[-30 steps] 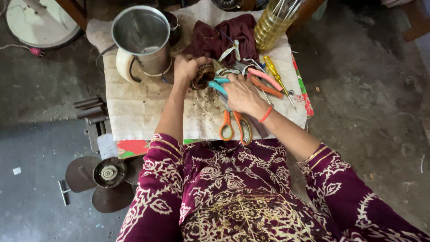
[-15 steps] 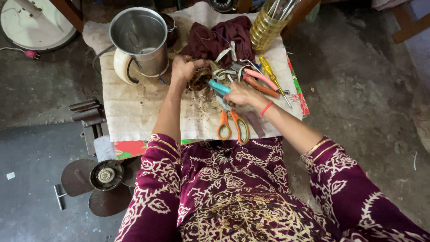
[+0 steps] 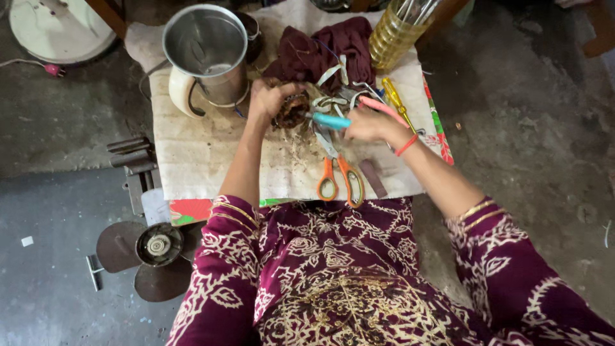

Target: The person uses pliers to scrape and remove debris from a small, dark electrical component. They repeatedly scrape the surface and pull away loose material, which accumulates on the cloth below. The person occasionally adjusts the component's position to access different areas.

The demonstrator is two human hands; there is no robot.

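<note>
While hand-held, tools (image 3: 410,9) in amber jar (image 3: 391,40), steel jug (image 3: 206,51) empty.

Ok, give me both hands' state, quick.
Left hand: closed on a brown coil-like part.
Right hand: closed on a blue-handled tool, its tip at that part.

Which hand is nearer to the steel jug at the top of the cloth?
Left. The left hand is just beside the steel jug, gripping a brown wound coil. The right hand is farther away, beyond the coil, holding a teal-handled tool.
</note>
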